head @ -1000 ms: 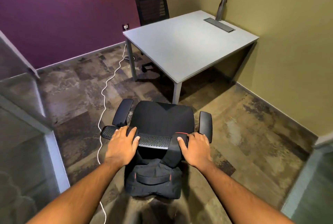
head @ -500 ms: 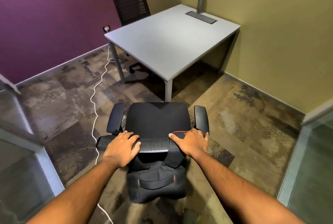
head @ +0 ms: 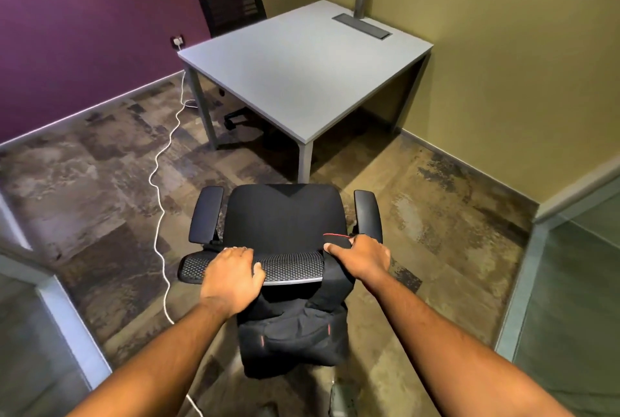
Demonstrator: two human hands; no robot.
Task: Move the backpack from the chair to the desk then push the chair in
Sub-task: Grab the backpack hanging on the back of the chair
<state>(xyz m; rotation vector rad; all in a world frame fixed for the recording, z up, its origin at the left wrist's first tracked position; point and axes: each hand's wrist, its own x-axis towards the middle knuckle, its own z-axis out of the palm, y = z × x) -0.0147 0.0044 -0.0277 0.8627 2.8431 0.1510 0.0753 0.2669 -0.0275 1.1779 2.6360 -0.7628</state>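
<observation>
Head view: hands [head: 233, 277] atop chair [head: 285, 215] back

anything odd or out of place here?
Backpack isn't on the seat: it hangs by a strap behind the chair back, off the top edge. A white cable snakes loose across the floor left of the chair. Desk looks tidy.

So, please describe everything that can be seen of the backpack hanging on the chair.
The backpack is black, seemingly soft fabric, with thin red accents on its front pocket. It hangs behind the backrest of the chair, a broad strap looped over the top edge on the right side, its body sagging below, apparently off the floor. The right hand grips the strap at the top; the left hand rests on the backrest beside it. It is not yet on the desk.
</observation>
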